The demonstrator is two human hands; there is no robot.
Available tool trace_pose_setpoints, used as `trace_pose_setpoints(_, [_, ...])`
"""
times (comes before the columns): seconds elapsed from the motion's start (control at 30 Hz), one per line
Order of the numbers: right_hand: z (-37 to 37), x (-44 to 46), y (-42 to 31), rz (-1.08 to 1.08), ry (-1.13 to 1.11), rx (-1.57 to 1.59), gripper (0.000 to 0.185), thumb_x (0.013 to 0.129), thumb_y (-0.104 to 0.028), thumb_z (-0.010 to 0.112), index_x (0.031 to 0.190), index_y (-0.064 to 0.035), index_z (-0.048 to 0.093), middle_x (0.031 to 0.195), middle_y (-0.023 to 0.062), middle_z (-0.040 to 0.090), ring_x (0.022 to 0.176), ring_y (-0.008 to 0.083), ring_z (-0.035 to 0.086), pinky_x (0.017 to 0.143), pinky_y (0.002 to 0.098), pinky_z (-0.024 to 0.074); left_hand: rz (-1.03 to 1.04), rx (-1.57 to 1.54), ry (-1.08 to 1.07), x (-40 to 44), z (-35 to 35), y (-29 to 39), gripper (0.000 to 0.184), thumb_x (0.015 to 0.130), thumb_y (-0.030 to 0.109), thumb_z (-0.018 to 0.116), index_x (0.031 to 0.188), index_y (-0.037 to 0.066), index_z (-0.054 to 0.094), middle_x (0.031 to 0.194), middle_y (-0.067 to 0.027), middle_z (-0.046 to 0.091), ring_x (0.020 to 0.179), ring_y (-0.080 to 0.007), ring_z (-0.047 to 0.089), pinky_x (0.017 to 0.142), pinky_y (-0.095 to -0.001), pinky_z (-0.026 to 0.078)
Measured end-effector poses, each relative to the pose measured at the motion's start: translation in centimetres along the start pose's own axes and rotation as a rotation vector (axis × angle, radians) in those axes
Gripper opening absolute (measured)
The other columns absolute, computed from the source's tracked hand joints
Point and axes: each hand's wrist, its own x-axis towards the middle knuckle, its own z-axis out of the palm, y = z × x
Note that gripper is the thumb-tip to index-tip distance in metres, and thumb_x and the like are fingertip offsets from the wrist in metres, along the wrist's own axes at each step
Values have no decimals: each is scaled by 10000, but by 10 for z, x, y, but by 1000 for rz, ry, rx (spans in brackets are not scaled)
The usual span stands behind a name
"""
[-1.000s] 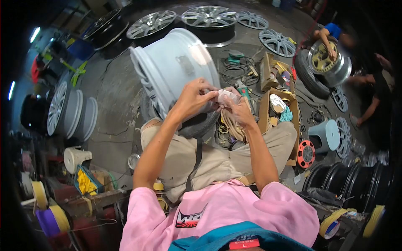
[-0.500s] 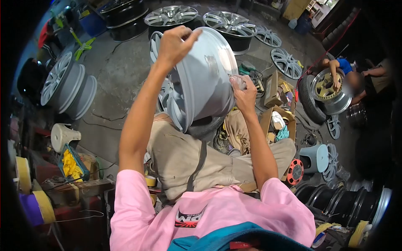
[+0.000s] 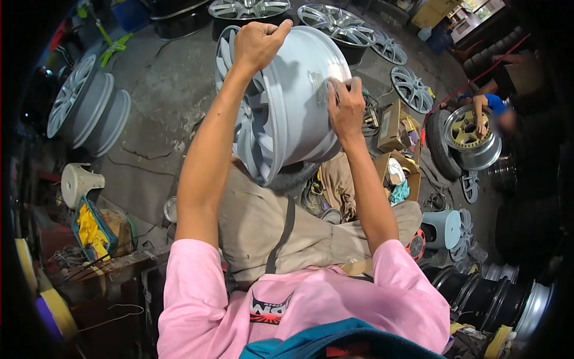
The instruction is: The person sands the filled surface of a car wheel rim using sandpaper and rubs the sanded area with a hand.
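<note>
A grey alloy wheel (image 3: 302,119) stands on its tread side in front of my knees, spokes facing left. Its barrel has a rough, discoloured patch near the top right. My left hand (image 3: 261,46) is closed over the upper edge of the spoked side, thumb pointing right. At the wheel's right-hand lip is my right hand (image 3: 347,110), fingers bent and pressed against the edge beside a pale, shiny strip. Whether a small piece lies under those fingers is hidden. Below the wheel, part of a dark tyre (image 3: 293,178) shows.
Silver-faced wheels (image 3: 250,9) stand beyond; grey wheels (image 3: 78,107) lean at left. Open cardboard boxes (image 3: 396,128) with cloths and tools sit right of my leg. Farther right, a co-worker's hand (image 3: 480,122) rests on a gold-centred wheel (image 3: 469,134). A blue stool (image 3: 442,228) lies nearby.
My right hand has moved up along the wheel's right lip. The wheel has turned slightly, its spokes showing more. My left hand stays on the upper edge; the view has shifted a little.
</note>
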Motion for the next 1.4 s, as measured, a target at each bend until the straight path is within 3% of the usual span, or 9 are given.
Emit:
trace_pose_setpoints(0.3, [3, -1, 3, 82, -58, -19, 187, 947, -156, 683, 1107, -81, 743, 901, 152, 563, 820, 345, 607, 765, 449, 500, -11, -12, -19, -5, 4, 3, 613, 905, 518, 669, 512, 52, 607, 440, -56, 489, 429, -212, 498, 520, -382, 415])
trace_pose_setpoints(0.43, [3, -3, -5, -1, 23, -79, 167, 951, -157, 689, 1065, -69, 774, 880, 167, 594, 740, 354, 627, 692, 441, 500, -1, 36, -1, -2, 0, -2, 614, 894, 526, 669, 513, 48, 612, 438, -68, 490, 430, -228, 502, 523, -387, 425])
trace_pose_setpoints(0.57, [-3, -22, -1, 199, -88, -16, 167, 946, -196, 684, 1043, -90, 768, 911, 168, 602, 812, 390, 633, 746, 494, 508, -5, 29, 14, -5, 9, 2, 622, 886, 537, 663, 522, 35, 608, 446, -95, 506, 439, -241, 522, 533, -390, 436])
trace_pose_setpoints(0.63, [10, 8, 3, 87, -9, 6, 171, 950, -198, 678, 1036, -78, 765, 911, 172, 607, 839, 398, 648, 762, 488, 520, 5, 54, -1, -5, 9, 4, 629, 885, 536, 661, 510, 35, 593, 440, -84, 500, 438, -241, 518, 528, -389, 431])
trace_pose_setpoints(0.7, [14, 20, 1, 110, -64, -38, 181, 958, -206, 671, 1034, -68, 761, 936, 181, 619, 858, 404, 658, 782, 485, 529, 0, 6, -7, -5, 3, 5, 657, 946, 481, 697, 486, 48, 515, 444, 22, 395, 448, -93, 360, 475, -333, 302])
trace_pose_setpoints(0.77, [11, 11, -2, 105, -34, -14, 186, 962, -209, 672, 1045, -67, 760, 957, 187, 630, 873, 404, 666, 784, 482, 535, 0, -6, 10, -4, 0, 4, 664, 947, 479, 697, 482, 46, 502, 447, 22, 387, 452, -91, 350, 476, -336, 289])
trace_pose_setpoints(0.83, [0, -4, -1, 119, -70, 18, 190, 968, -204, 666, 1060, -64, 757, 966, 192, 633, 855, 405, 664, 769, 486, 534, -19, 61, 1, -5, 2, 4, 615, 898, 513, 667, 507, 44, 585, 440, -55, 491, 419, -210, 479, 505, -366, 394])
trace_pose_setpoints(1.3, [13, 27, 11, 114, -112, 8, 201, 954, -204, 663, 1002, -26, 743, 959, 224, 634, 888, 435, 658, 791, 508, 523, 1, 78, -15, -8, 12, 9, 625, 892, 498, 674, 476, 49, 552, 424, -46, 458, 411, -191, 448, 502, -366, 385])
trace_pose_setpoints(1.4, [17, 37, 8, 111, -132, -34, 198, 952, -193, 661, 1013, -21, 738, 969, 230, 632, 873, 442, 663, 787, 510, 533, -24, 9, -17, -5, 3, 8, 663, 934, 479, 702, 480, 50, 481, 443, 24, 402, 446, -91, 355, 479, -336, 293])
